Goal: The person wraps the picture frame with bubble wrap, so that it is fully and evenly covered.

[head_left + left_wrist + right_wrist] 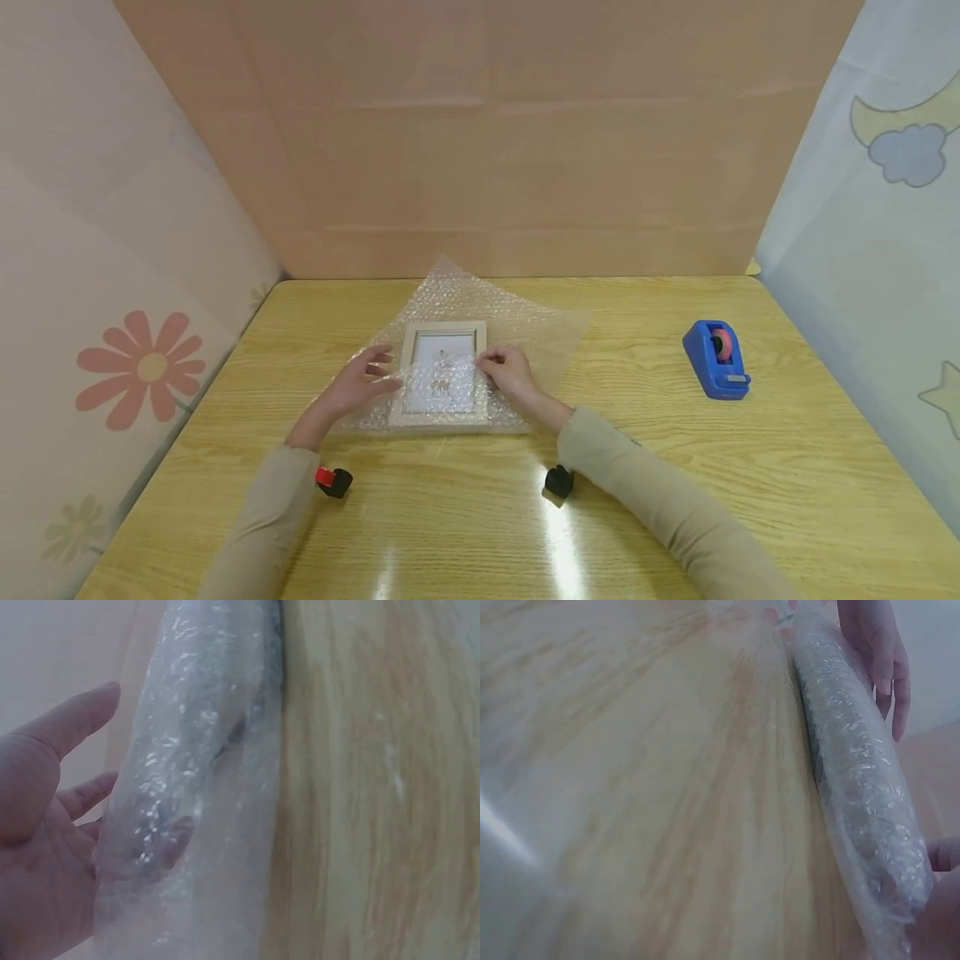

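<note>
A light-coloured picture frame [444, 346] with a small deer-like picture lies on a sheet of clear bubble wrap [536, 333], set cornerwise on the table. Wrap covers the frame's lower part; its top edge is bare. My right hand [513, 373] pinches the wrap with thumb and forefinger at the frame's right side. On the left, my left hand [363, 383] is spread beside the frame, fingers apart, fingertips near its left edge. Both wrist views show the near edge as a bulging roll of bubble wrap [859, 765]; some left-hand fingers are behind it in the left wrist view.
A blue tape dispenser [716, 362] with a pinkish roll stands at the right of the wooden table [637, 317]. Small black items, one with a red part [325, 477] and another black piece [558, 482], are beside the sleeves. Panels stand behind and at both sides.
</note>
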Demonstrator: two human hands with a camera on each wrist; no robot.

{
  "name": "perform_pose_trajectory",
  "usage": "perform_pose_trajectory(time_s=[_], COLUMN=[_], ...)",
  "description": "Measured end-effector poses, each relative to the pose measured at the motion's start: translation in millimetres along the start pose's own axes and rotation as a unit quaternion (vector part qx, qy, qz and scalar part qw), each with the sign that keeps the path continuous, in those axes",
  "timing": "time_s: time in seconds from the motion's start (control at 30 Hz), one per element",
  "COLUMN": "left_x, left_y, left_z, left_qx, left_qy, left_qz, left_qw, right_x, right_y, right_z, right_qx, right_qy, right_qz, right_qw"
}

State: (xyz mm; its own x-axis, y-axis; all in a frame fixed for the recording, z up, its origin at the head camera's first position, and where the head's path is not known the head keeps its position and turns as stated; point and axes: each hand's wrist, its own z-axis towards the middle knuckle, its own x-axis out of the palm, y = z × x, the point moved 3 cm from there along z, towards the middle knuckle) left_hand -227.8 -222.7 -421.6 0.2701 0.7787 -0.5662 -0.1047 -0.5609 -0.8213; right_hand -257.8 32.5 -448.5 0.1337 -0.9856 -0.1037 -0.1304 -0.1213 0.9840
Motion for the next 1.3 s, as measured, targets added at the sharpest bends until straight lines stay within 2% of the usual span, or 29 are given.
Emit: perform_pose_trajectory(time_s=[0.1,0.23,0.37,0.5,0.6,0.8,1.07,1.3], left_x=[3.7,8.9,13.1,16.6,17.9,18.2,17.8,24.1], left_y=[1.0,3.5,7.4,10.3,11.8,11.0,7.4,-0.2], left_z=[0.8,2.0,4.1,6.9,8.1,7.6,5.9,5.1], left_qx=[-0.001,-0.022,-0.045,-0.049,-0.039,-0.034,-0.04,-0.058], left_qy=[0.007,0.02,0.02,0.017,0.017,0.015,0.015,0.008], left_qz=[0.009,0.007,0.004,-0.002,0.017,0.048,0.045,0.043], left_qw=[0.9999,0.9995,0.9988,0.9986,0.9989,0.9981,0.9981,0.9974], right_x=[0.6,0.9,1.5,2.0,2.1,3.5,3.2,-4.5], right_y=[-0.2,-0.8,0.1,0.1,0.7,1.5,-3.2,-0.1], right_z=[0.5,1.8,3.4,4.1,4.3,4.3,4.7,-1.8], right_qx=[0.007,0.005,-0.005,-0.003,-0.009,-0.02,-0.035,-0.05], right_qy=[-0.003,-0.011,-0.015,-0.012,-0.009,0.017,0.027,0.041], right_qz=[0.0,-0.017,-0.042,-0.046,-0.054,-0.111,-0.099,-0.146], right_qw=[1.0,1.0,0.999,0.999,0.998,0.993,0.994,0.987])
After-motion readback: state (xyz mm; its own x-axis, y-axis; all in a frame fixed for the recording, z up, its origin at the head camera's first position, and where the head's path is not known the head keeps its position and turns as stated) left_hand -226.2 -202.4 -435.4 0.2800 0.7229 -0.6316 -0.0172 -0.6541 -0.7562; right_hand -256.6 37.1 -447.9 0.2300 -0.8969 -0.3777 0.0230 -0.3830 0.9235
